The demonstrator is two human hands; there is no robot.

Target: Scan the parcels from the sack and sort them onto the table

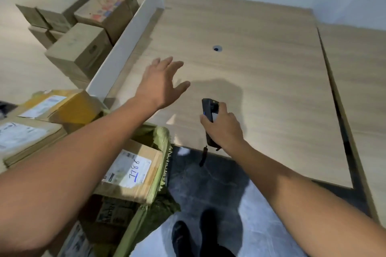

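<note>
Your left hand (161,84) hovers mid-frame over the table (261,89), fingers spread wide, holding nothing; your right hand (224,129) grips the scanner (210,110). The sack (160,144) sits lower left.

Tabletop (261,94): pale wood grain, with one dark round hole (217,48). Divider (125,48): plain white. Boxes (79,52): dull brown cardboard, one with faded red and blue print. Scanner (209,108) in my right hand (223,127): black, with a small blue light. Sack (164,142): olive green, frayed weave. Tan parcel (144,185): white label (129,170) marked in blue ink. Yellow parcel (77,108): white label. Floor (208,183): mottled dark grey. My shoes (181,240): black.
</note>
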